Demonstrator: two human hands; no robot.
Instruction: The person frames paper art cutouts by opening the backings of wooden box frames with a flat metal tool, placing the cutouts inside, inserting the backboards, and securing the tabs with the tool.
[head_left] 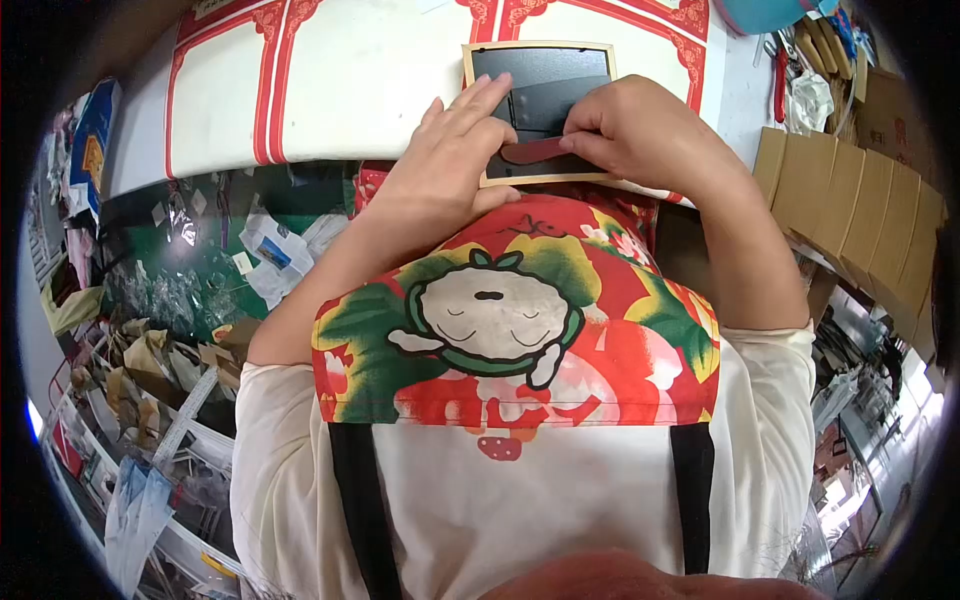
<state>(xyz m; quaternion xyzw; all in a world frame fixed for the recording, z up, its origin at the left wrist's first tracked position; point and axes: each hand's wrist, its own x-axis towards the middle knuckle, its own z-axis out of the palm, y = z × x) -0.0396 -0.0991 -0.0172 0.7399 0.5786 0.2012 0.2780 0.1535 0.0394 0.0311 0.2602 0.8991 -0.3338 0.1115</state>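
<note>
A picture frame (541, 182) with a light wooden edge lies face down on the table, its black backing (545, 68) showing. Across the frame's left side rests my left hand (450, 150), fingers stretched and apart. One of its fingertips is close to the left end of a flat, dark reddish strip with a rounded end (530, 152). My right hand (635, 130) is closed, pinching the right end of this strip between thumb and fingers, low over the backing. The exact kind of strip cannot be made out. A black flap, perhaps the stand, shows partly behind the right fingers.
White sheets with red ornamental borders (350, 80) cover the table. Red-handled pliers (780, 75) and cardboard pieces (845, 190) are at the right. On the left lie plastic wrappers (275, 255) and a heap of paper scraps (150, 370). A blue object sits top right.
</note>
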